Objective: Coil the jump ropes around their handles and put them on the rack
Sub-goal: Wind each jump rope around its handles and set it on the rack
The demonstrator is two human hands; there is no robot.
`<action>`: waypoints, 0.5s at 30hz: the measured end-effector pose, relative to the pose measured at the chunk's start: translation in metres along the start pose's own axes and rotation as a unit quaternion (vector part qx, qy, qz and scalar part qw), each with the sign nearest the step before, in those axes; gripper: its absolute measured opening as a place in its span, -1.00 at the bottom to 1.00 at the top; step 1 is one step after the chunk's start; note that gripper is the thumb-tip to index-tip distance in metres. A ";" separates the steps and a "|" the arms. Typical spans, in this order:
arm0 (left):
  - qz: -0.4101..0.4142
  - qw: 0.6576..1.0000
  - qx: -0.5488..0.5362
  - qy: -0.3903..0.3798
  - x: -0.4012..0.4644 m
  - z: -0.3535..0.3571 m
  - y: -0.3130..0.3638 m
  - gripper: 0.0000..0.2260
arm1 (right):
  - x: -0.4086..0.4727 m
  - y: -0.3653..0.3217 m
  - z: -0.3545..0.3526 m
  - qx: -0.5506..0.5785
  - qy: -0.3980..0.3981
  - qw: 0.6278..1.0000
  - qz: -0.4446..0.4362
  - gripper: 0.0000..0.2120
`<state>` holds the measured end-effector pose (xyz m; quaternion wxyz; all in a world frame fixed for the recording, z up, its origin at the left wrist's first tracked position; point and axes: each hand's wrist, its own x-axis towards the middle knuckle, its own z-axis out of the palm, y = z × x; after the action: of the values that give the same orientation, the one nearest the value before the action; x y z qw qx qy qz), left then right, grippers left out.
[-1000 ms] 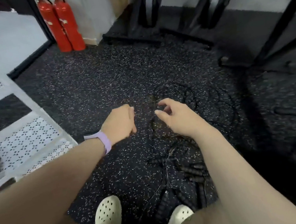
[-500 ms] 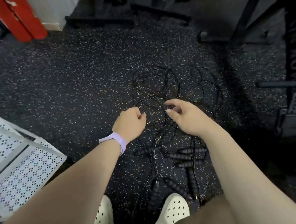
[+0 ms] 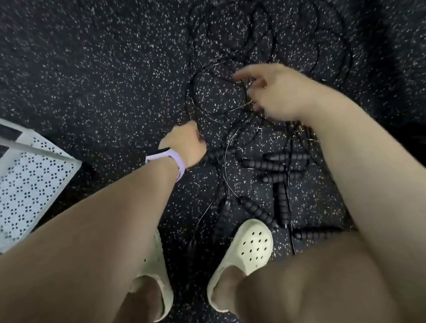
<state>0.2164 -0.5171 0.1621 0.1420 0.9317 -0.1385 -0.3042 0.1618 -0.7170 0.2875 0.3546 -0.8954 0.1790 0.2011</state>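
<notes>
Head view now looks almost straight down, where half a second ago it took in more of the room; the red extinguishers are gone from sight. Thin black jump ropes [image 3: 233, 58] lie tangled in loops on the speckled black rubber floor [image 3: 72, 71], their ribbed black foam handles [image 3: 266, 165] scattered just ahead of the cream perforated clogs [image 3: 247, 249]. Left hand [image 3: 184, 147], with a lilac wristband [image 3: 169, 160], has drawn back and is clenched, apparently pinching a cord. Right hand [image 3: 276, 93] has spread, fingers loose over the loops. White perforated metal rack [image 3: 15, 192] sits at left. Untangling is barely begun, I judge.
</notes>
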 end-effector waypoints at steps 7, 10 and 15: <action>-0.068 0.994 0.051 -0.062 0.053 0.067 -0.003 -0.75 | 0.020 0.012 0.009 0.005 -0.015 1.000 0.005 -0.53; -0.085 0.985 0.077 -0.126 0.079 0.092 -0.009 -0.64 | 0.023 0.020 0.008 0.008 -0.030 0.999 0.023 -0.51; -0.140 0.983 0.041 -0.107 0.107 0.133 -0.014 -0.48 | 0.031 0.027 0.007 0.032 -0.023 0.998 0.053 -0.54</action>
<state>0.2214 -0.5656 -0.0025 0.0439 0.9091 -0.0332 -0.4129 0.1741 -0.7366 0.2526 0.3757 -0.8682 0.2239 0.2344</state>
